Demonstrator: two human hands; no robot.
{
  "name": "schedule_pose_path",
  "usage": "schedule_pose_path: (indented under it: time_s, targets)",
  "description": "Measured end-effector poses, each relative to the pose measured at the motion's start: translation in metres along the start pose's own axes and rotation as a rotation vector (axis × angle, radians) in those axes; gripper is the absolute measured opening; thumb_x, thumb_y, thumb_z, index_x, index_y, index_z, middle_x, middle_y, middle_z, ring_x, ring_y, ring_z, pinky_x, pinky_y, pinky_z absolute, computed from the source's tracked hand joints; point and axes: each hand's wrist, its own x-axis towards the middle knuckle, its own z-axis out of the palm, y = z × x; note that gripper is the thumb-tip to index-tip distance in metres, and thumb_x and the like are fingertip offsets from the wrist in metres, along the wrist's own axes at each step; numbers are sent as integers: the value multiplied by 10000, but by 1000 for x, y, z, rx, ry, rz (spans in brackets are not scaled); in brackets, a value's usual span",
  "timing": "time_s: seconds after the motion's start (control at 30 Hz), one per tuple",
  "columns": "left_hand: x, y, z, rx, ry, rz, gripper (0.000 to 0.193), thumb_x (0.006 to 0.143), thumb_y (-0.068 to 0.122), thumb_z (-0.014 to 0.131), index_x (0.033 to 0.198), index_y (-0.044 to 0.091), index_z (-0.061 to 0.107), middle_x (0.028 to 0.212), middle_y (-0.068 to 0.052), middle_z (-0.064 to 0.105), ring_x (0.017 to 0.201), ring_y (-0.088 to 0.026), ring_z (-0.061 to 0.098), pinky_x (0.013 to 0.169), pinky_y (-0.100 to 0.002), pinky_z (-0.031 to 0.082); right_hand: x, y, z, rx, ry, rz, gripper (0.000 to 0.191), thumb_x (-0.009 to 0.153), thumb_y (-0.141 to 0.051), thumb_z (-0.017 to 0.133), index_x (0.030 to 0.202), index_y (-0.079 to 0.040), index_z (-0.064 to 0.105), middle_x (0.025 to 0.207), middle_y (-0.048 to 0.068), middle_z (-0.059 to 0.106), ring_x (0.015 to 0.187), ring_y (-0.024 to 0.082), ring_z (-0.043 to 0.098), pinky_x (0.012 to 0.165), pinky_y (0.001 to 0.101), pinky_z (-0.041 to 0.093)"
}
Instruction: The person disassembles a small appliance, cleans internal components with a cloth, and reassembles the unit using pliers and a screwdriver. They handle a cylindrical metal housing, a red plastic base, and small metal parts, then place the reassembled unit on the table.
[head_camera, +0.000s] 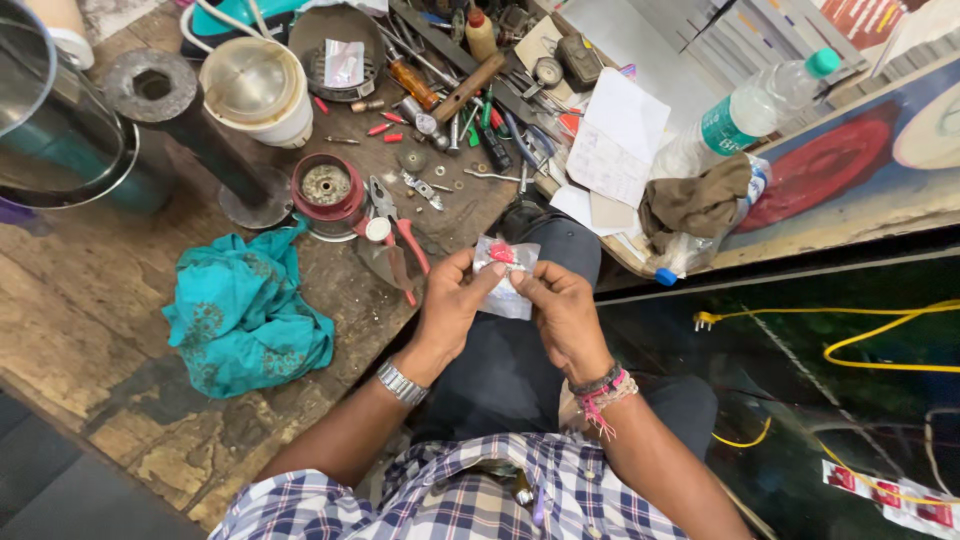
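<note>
Clear, crinkled plastic forms the small packet (505, 275) with a red piece inside, held over the person's lap just off the edge of the worn wooden surface (90, 300). The left hand (455, 300) pinches the packet's left side, its fingers (488, 283) closed narrowly on the film; a metal link watch sits on that wrist. The right hand (560, 310) grips the packet's right side the same way, fingers pressed tight on the plastic, with pink and dark thread bands around the wrist.

Just beyond the hands, red-handled steel pliers (400, 235) lie on the scuffed surface beside a round red metal cup (328, 190) with a ribbed grey core. A crumpled teal patterned cloth (245, 315) lies well to the left. Farther back stand a cream plastic tub with a translucent lid (258, 88) and a scatter of screwdrivers, bits and washers (450, 110). To the right, a creased white paper (615, 140), a bunched brown rag (700, 200) and a clear plastic bottle with a green cap (750, 110) lie on a second ledge.
</note>
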Motion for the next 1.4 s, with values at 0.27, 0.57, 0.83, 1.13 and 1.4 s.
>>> schedule_pose_path:
  time_s: [0.27, 0.57, 0.83, 1.13, 1.4]
  targets:
    - [0, 39, -50, 253, 204, 159, 123, 947, 113, 717, 986, -4, 712, 844, -1, 715, 691, -57, 625, 608, -246, 508, 60, 13, -2, -581, -86, -344, 240, 893, -165, 751, 1082, -18, 749, 895, 69, 752, 755, 150, 703, 689, 288, 544]
    - [96, 94, -131, 967, 291, 379, 157, 874, 146, 774, 923, 6, 723, 765, 13, 665, 702, -47, 556, 598, -259, 462, 205, 35, 52, -1272, -152, -863, 161, 820, -66, 651, 927, -33, 766, 965, 216, 678, 931, 417, 655, 810, 497, 538]
    - [142, 96, -153, 796, 174, 330, 137, 875, 109, 788, 924, -7, 732, 806, 37, 685, 736, -23, 570, 632, -239, 474, 231, 30, 88, -1492, -169, -914, 147, 774, -51, 648, 864, -3, 753, 982, 210, 674, 898, 370, 674, 758, 463, 558]
    - [133, 99, -149, 997, 250, 332, 182, 842, 174, 781, 900, 7, 738, 730, -28, 684, 668, -47, 589, 605, -291, 490, 212, 15, 117, -160, -350, -322, 225, 925, -83, 766, 1107, 49, 752, 809, 7, 723, 652, 50, 608, 590, 213, 491]
    - [136, 104, -154, 961, 227, 306, 187, 815, 166, 783, 912, 9, 753, 756, -37, 722, 688, -53, 623, 606, -286, 507, 222, 12, 136, -269, -356, -343, 209, 923, -70, 742, 1101, 38, 753, 756, 16, 703, 605, 52, 620, 548, 220, 516]
